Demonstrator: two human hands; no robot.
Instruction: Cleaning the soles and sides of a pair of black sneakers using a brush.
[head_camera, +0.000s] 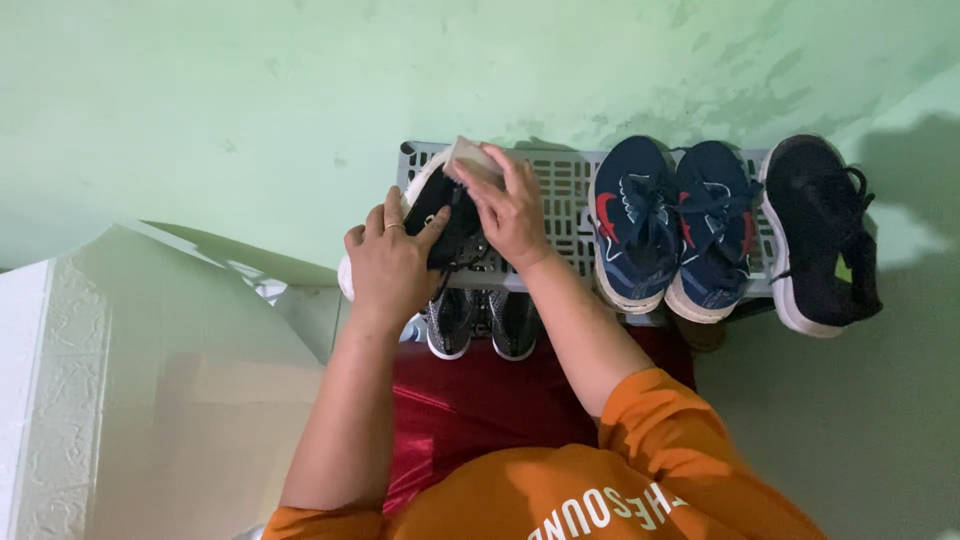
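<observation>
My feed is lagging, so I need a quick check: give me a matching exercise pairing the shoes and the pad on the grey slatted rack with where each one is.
Things:
1. black sneaker with white sole
2. pale rectangular cleaning pad
3. pair of navy lace-up sneakers
4. pair of grey knit sneakers

Places:
A. lower shelf, under the hands
B. in the left hand
C. on top of the grey plastic rack
D. under the right hand

Pairs: 1-B, 2-D, 3-C, 4-A

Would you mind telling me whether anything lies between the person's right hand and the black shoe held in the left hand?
Yes: a pale sponge-like block sits under the right hand, pressed against the black shoe that the left hand grips above the grey rack.
</observation>
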